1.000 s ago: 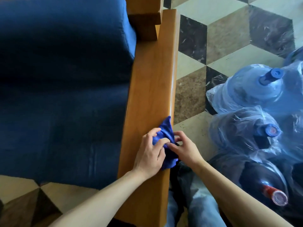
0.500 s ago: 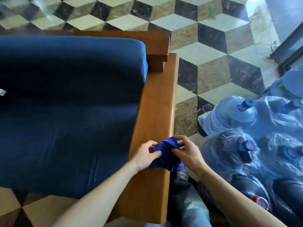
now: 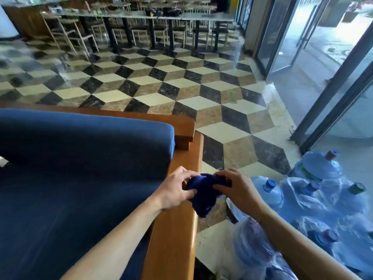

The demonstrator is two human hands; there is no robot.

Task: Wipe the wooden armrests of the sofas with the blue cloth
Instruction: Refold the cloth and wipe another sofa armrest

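Head cam: blue cloth (image 3: 203, 194) is bunched between both hands, just above the armrest (image 3: 177, 229) outer edge. Left hand (image 3: 174, 190) and right hand (image 3: 237, 190) both pinch it. I'd fold it flat, then press down for long strokes.

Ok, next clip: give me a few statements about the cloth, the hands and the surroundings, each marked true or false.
1. Both hands hold the blue cloth. True: the left hand and the right hand each have a grip on it.
2. The cloth is spread flat on the seat cushion. False: it is bunched between the hands, at the outer edge of the wooden armrest.
3. Water jugs wrapped in plastic stand on the floor, on the right of the sofa. True.
4. The sofa cushions are red. False: they are dark blue.
5. The floor is plain grey carpet. False: the floor tiles form a cube pattern in cream, brown and black.
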